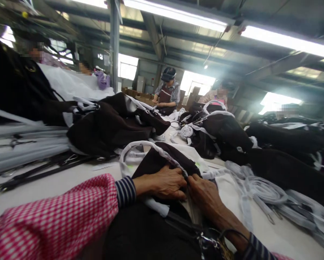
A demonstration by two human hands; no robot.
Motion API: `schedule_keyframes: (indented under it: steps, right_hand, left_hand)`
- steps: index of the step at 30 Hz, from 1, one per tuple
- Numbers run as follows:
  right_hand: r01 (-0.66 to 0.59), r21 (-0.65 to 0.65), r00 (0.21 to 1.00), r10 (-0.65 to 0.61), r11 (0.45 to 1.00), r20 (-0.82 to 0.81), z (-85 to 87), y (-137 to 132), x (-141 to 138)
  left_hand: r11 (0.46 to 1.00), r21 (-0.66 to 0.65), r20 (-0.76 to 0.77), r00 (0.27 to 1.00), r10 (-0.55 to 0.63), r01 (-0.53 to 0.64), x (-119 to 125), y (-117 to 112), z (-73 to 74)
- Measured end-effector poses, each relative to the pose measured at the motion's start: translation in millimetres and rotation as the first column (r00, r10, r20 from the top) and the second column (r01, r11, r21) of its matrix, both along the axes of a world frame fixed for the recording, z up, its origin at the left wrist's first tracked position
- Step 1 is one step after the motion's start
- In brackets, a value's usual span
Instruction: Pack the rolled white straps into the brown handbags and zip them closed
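Observation:
A black bag (pixel 151 231) lies in front of me, with a curved handle (pixel 140 146) wrapped in white material. My left hand (pixel 166 182) is closed over the bag's upper part, knuckles up, beside the handle's end. Close against it, my right hand (pixel 205 191) pinches the same part of the bag from the right. Both sets of fingertips meet near the bag's opening and are partly hidden. Shiny metal hardware (pixel 210 242) hangs by my right wrist. A short white-wrapped piece (pixel 158 206) sticks out below my left hand.
Black bags (pixel 110 122) are heaped at left, with more bags (pixel 224 130) at right. Coiled wrapped straps (pixel 267 189) lie on the white table (pixel 278 231). Black straps with metal clasps (pixel 37 173) and scissors (pixel 15 141) are at left. A co-worker (pixel 167 90) stands across the table.

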State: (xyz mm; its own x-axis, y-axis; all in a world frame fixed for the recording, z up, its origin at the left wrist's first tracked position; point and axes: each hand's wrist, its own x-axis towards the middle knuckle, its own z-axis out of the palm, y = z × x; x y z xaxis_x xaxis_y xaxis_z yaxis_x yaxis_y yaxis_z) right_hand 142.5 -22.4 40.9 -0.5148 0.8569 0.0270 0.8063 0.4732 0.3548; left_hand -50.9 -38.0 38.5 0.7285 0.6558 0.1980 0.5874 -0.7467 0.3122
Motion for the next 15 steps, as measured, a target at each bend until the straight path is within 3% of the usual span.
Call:
schedule_keyframes:
  steps: [5, 10, 15]
  right_hand:
    - [-0.053, 0.09, 0.997, 0.058, 0.995, -0.049, -8.7, 8.9, 4.5]
    - [0.021, 0.024, 0.966, -0.014, 0.999, -0.257, -5.9, 11.9, 13.3]
    - [0.069, -0.024, 0.986, -0.072, 0.997, -0.148, 10.7, 8.1, 5.2]
  left_hand:
    - [0.999, 0.017, 0.027, 0.999, -0.045, 0.045, -1.9, 6.0, -6.7]
    - [0.999, 0.023, 0.033, 0.999, -0.032, 0.031, -2.4, 5.0, -8.3]
    - [0.999, 0.029, 0.089, 0.996, -0.016, 0.014, -1.2, 3.6, -8.0]
